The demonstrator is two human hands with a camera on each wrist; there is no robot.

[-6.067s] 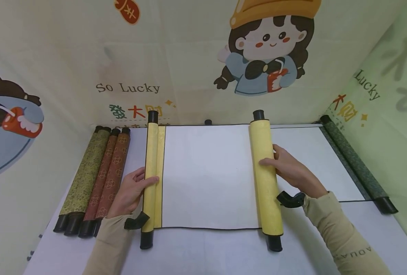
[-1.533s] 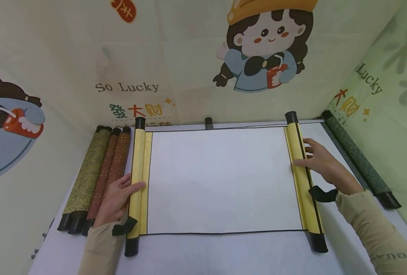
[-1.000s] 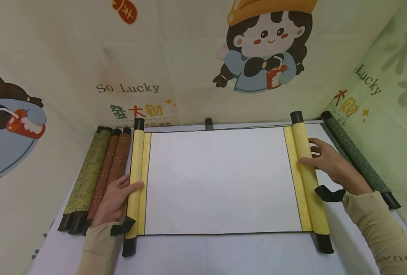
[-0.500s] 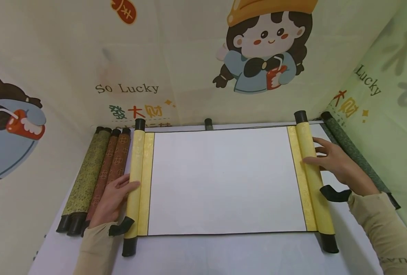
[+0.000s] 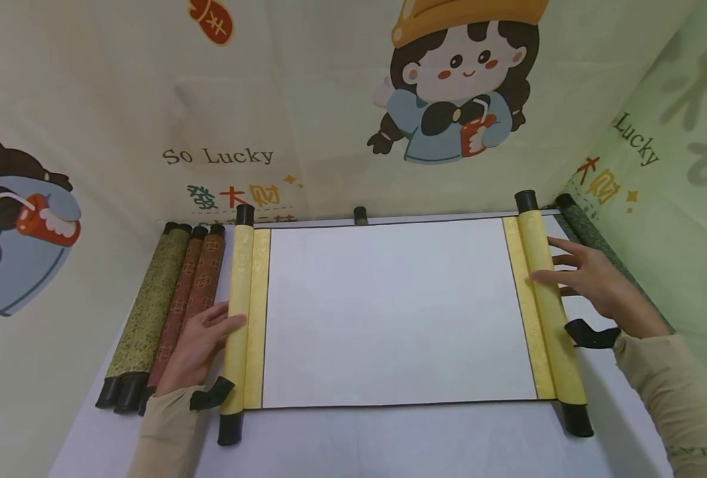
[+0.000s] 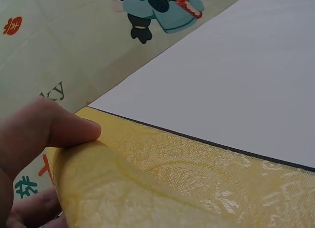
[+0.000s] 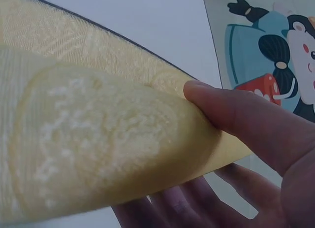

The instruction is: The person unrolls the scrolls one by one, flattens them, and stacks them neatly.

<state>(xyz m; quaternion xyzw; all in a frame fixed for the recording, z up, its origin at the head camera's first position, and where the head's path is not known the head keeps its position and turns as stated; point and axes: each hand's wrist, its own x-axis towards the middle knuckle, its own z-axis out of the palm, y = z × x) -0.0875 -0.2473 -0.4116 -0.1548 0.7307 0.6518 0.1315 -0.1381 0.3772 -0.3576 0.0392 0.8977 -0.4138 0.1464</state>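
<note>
A yellow brocade hanging scroll with a blank white sheet [image 5: 389,312] lies spread between its two rollers, which have black end knobs. At its left end, my left hand [image 5: 194,348] grips the roller [image 5: 241,279], thumb on top and fingers around the outer side. The left wrist view shows that thumb [image 6: 74,129] over the yellow cloth [image 6: 197,164]. My right hand [image 5: 604,289] holds the thicker right roller [image 5: 562,352] the same way. In the right wrist view, the thumb [image 7: 236,110] presses the top and the other fingers reach under the roll.
Rolled scrolls lie side by side at the left: olive patterned ones [image 5: 150,312] and reddish-brown ones [image 5: 200,279]. A dark green scroll [image 5: 598,245] lies along the right edge, partly behind my right arm. A printed cloth backdrop [image 5: 323,99] rises behind the white table [image 5: 389,445].
Over the earlier frames the right roller has travelled right and the left one slightly left, baring more white sheet and a yellow strip at the right. Lately the right roller shifts slightly further right.
</note>
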